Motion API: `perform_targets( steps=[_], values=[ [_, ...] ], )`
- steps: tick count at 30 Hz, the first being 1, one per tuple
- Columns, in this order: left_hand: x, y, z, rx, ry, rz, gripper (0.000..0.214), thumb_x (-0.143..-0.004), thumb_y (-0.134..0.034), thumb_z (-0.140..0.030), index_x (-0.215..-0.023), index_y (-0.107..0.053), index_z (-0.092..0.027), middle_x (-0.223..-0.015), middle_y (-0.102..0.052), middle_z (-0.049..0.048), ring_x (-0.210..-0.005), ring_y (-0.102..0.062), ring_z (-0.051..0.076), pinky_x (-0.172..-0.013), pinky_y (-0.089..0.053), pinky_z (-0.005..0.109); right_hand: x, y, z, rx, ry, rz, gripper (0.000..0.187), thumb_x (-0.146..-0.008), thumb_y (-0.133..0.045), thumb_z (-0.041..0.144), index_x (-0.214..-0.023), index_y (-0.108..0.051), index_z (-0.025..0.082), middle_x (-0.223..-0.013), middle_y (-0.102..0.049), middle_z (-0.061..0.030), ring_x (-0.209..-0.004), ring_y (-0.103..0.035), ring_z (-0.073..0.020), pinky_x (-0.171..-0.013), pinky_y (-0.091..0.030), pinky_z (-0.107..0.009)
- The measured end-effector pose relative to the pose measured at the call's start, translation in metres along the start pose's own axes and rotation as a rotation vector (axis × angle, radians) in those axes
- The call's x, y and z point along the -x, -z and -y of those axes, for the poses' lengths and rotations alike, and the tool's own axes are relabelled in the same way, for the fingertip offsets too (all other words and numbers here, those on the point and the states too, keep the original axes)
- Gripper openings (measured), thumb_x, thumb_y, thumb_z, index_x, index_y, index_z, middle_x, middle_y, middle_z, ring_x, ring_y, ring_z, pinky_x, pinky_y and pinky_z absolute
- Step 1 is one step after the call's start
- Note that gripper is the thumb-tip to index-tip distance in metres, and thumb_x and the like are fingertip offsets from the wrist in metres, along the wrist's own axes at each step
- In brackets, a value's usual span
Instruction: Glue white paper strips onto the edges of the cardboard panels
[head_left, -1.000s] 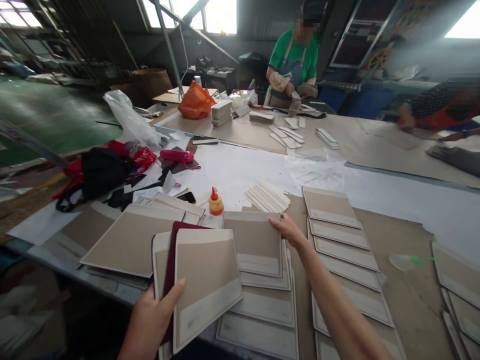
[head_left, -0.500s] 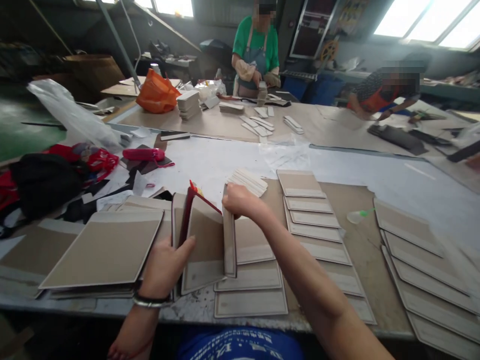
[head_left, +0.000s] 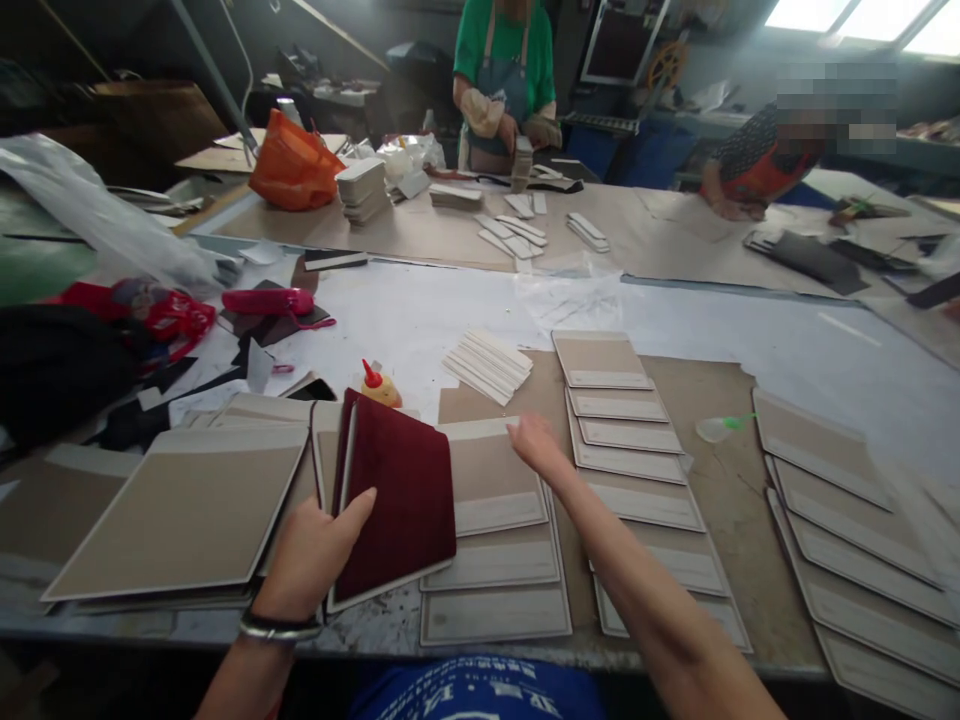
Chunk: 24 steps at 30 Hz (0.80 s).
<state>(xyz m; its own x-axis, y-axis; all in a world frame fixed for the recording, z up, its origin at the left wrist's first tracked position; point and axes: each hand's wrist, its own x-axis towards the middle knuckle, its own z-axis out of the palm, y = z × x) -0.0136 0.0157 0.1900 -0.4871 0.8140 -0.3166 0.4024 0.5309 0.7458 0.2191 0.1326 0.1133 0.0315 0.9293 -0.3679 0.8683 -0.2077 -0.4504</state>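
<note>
My left hand (head_left: 319,545) is closed around a few upright boards near the table's front edge. The one facing right is a dark red covered board (head_left: 397,490), and pale edges of others show beside it. My right hand (head_left: 538,445) has its fingers closed at the upper right corner of a beige board (head_left: 487,460), the uppermost in a column of overlapping boards. Lower boards (head_left: 495,610) in that column show their pale strips towards me. Left of my left hand lies a stack of larger beige boards (head_left: 187,510).
Further right are two more columns of overlapping boards (head_left: 645,500) (head_left: 862,570). White strips (head_left: 489,365) lie beyond my right hand, and a red-tipped glue bottle (head_left: 380,385) stands behind the red board. Across the table are an orange bag (head_left: 294,165) and two co-workers (head_left: 506,70) (head_left: 765,165).
My right hand has moved right and down from the upright board it held to the column's top board. The boards in my left hand now turn a dark red face to the right.
</note>
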Motion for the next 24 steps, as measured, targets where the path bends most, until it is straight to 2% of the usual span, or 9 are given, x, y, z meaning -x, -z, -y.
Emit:
perform_targets(
  steps=[2,4,8,12,16,21,22,24],
  values=[
    [-0.001,0.000,0.002,0.002,0.028,-0.030,0.016,-0.058,-0.068,-0.028,-0.070,-0.064,-0.018,-0.071,-0.069,0.0055,-0.083,-0.065,0.029,-0.081,-0.050,0.032,-0.012,-0.010,-0.035,0.016,-0.085,-0.011,0.023,-0.083,-0.047,0.024,-0.092,-0.059,0.007,-0.104,-0.058,-0.0252,-0.105,-0.052,-0.0330,-0.088,-0.037,-0.042],
    [0.001,-0.001,0.001,0.005,0.048,-0.047,0.016,-0.059,-0.068,-0.027,-0.072,-0.064,-0.018,-0.072,-0.069,0.0048,-0.084,-0.065,0.028,-0.085,-0.049,0.032,-0.021,-0.020,-0.055,-0.004,-0.117,-0.022,0.021,-0.081,-0.048,0.024,-0.092,-0.058,0.009,-0.103,-0.059,-0.0215,-0.104,-0.052,-0.0307,-0.087,-0.037,-0.040],
    [0.004,-0.002,-0.001,0.025,0.071,-0.054,0.020,-0.059,-0.068,-0.027,-0.077,-0.064,-0.019,-0.078,-0.070,0.0051,-0.090,-0.064,0.027,-0.090,-0.047,0.033,-0.028,-0.029,-0.063,-0.124,-0.135,-0.053,0.026,-0.076,-0.053,0.030,-0.095,-0.053,0.013,-0.096,-0.061,-0.0134,-0.093,-0.056,-0.0247,-0.079,-0.041,-0.032],
    [0.006,0.005,0.001,0.068,0.072,-0.057,0.024,-0.059,-0.069,-0.029,-0.080,-0.064,-0.018,-0.083,-0.070,0.0056,-0.091,-0.063,0.028,-0.090,-0.047,0.034,-0.013,-0.020,-0.059,-0.264,-0.038,-0.037,0.030,-0.075,-0.053,0.031,-0.099,-0.049,0.015,-0.093,-0.062,-0.0072,-0.082,-0.059,-0.0191,-0.070,-0.044,-0.026],
    [0.009,0.012,-0.006,0.065,0.055,-0.055,0.020,-0.058,-0.069,-0.028,-0.075,-0.065,-0.018,-0.076,-0.071,0.0045,-0.085,-0.064,0.028,-0.086,-0.049,0.034,0.015,0.004,-0.042,-0.309,0.090,-0.015,0.022,-0.074,-0.054,0.027,-0.093,-0.051,0.016,-0.090,-0.063,-0.0060,-0.082,-0.058,-0.0192,-0.072,-0.043,-0.026],
    [0.007,0.008,-0.012,0.021,-0.050,-0.044,0.018,-0.056,-0.070,-0.027,-0.072,-0.066,-0.019,-0.070,-0.070,0.0027,-0.081,-0.065,0.026,-0.085,-0.049,0.031,0.052,0.062,-0.007,-0.193,0.178,-0.234,0.024,-0.076,-0.051,0.028,-0.098,-0.051,0.019,-0.086,-0.063,-0.0067,-0.080,-0.058,-0.0233,-0.074,-0.043,-0.033],
    [0.005,0.007,-0.011,0.032,-0.066,-0.038,0.018,-0.057,-0.071,-0.027,-0.073,-0.066,-0.019,-0.072,-0.070,0.0028,-0.081,-0.065,0.026,-0.086,-0.049,0.031,0.057,0.073,-0.004,-0.222,0.191,-0.266,0.023,-0.076,-0.052,0.029,-0.098,-0.051,0.020,-0.086,-0.063,-0.0064,-0.081,-0.058,-0.0235,-0.075,-0.043,-0.034],
    [0.002,0.006,-0.006,0.102,-0.054,-0.037,0.020,-0.057,-0.072,-0.026,-0.075,-0.067,-0.018,-0.075,-0.071,0.0033,-0.083,-0.065,0.026,-0.086,-0.049,0.031,0.061,0.089,-0.005,-0.423,0.222,-0.266,0.025,-0.075,-0.053,0.031,-0.098,-0.052,0.021,-0.089,-0.064,-0.0062,-0.083,-0.059,-0.0232,-0.075,-0.045,-0.034]
  ],
)
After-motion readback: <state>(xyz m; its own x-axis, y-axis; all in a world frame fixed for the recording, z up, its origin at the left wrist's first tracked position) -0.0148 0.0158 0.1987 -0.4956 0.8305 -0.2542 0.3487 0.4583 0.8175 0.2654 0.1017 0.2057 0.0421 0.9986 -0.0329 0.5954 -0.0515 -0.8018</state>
